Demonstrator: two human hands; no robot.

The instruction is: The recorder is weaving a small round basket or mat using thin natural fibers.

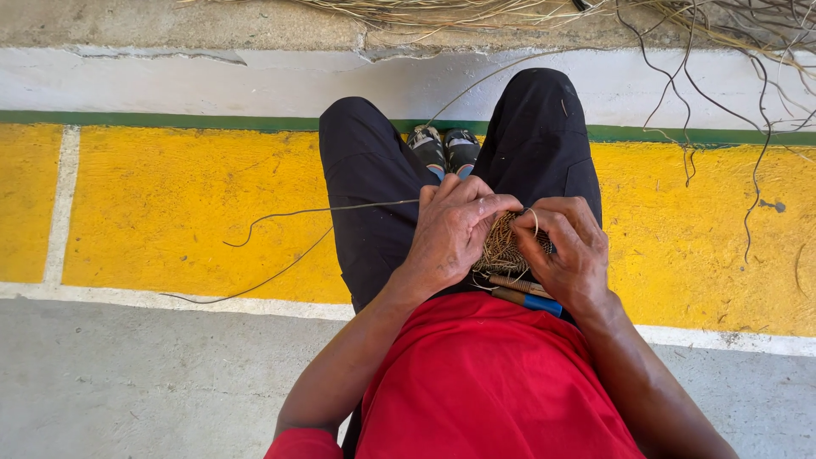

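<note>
- Small woven fibre piece (503, 246), frame centre, over the lap.
- Left hand (450, 234) clamps its left edge; right hand (571, 255) pinches the right rim.
- Loose strand (340, 209) trails left: I'd keep it taut.
- Blue-handled tool (529, 300) lies just below.

The floor (170, 374) is grey concrete, with a yellow painted band (170, 212) edged by white lines and a green stripe (170, 121). Thin fibre strands (280, 217) lie loose on the yellow band. A pile of dry fibres (476, 13) lies at the far edge, some dark strands hanging over.
</note>
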